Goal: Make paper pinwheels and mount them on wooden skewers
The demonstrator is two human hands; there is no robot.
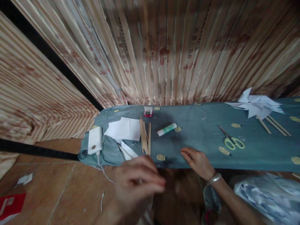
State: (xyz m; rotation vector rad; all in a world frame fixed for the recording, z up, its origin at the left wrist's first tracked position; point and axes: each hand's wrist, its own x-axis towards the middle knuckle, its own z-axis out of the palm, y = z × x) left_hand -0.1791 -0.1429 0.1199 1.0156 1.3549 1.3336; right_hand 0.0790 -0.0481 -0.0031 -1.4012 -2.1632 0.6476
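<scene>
My left hand (140, 179) is raised in front of the table's near edge, slightly blurred, with thumb and fingertips pinched together. Whether anything tiny sits in that pinch, I cannot make out. Over the near edge of the cloth, my right hand (198, 161), a silver bangle at its wrist, has its fingers curled together; what they hold, if anything, is hidden. Beyond the hands lie a glue stick (167, 129) and several wooden sticks (144, 137). A small open red box (148, 112) of dark little pieces stands behind them. Scissors (231, 140) with green handles rest to the right.
White paper sheets (124, 128) and a white power bank (95, 140) with a cable are at the left on the blue-green cloth (194, 118). Paper pinwheels (257, 104) on sticks lie far right. Plastic bag (269, 197) below; curtain (164, 56) behind.
</scene>
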